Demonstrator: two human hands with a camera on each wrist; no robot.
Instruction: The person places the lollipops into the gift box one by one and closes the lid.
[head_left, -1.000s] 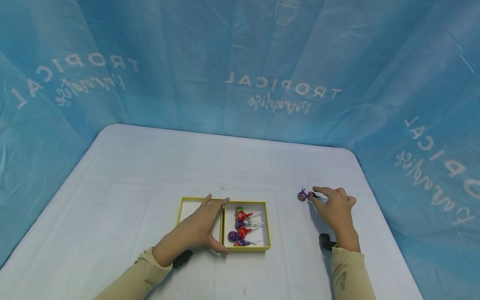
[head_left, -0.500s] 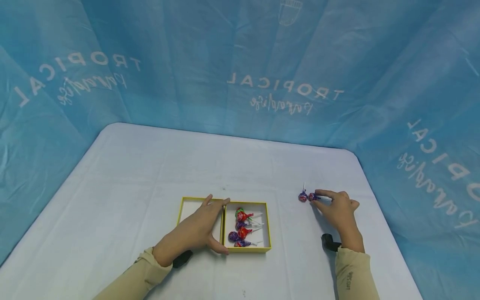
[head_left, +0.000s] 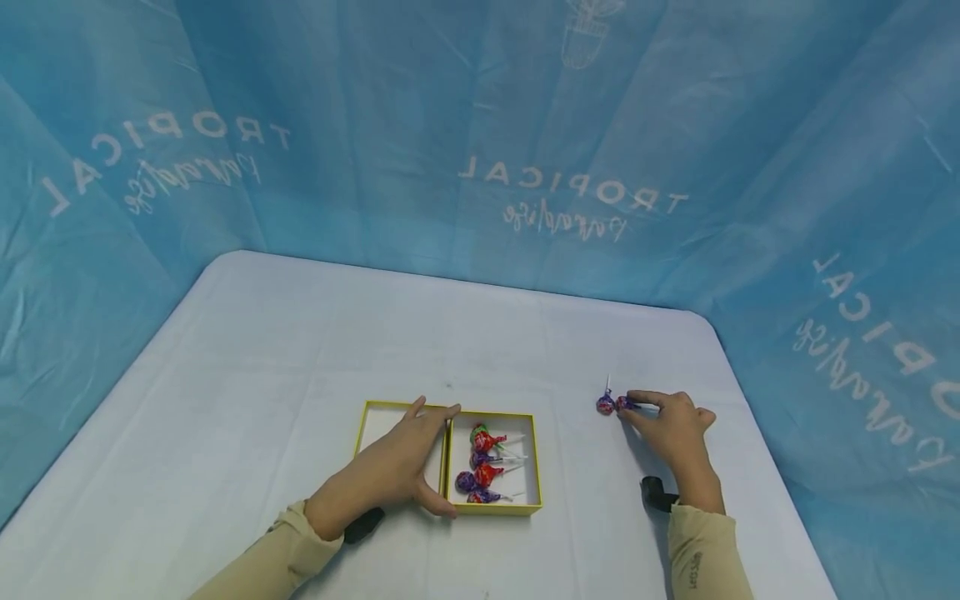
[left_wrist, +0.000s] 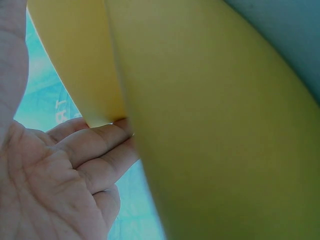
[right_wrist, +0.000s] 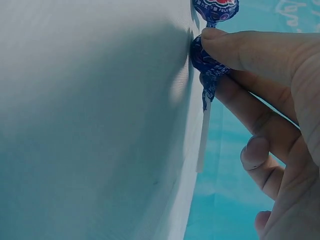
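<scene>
A yellow-rimmed box with a white inside lies opened out on the table. Across its middle reaches my left hand, holding it with fingers at the far edge and thumb at the near edge. In the left wrist view, the fingertips meet a corner of the yellow wall. Several wrapped lollipops, red, purple and green, lie in the right half. To the right, my right hand pinches a purple-wrapped lollipop by its head between thumb and finger. Another purple lollipop lies beside it, stick pointing away.
A white cloth covers the table. Blue printed curtains hang behind it and at both sides. A black device sits at the right wrist, and another dark one at the left wrist.
The right hand shifts slightly and stays at the same lollipop. The left hand and the box keep their places; the head view tilts a little.
</scene>
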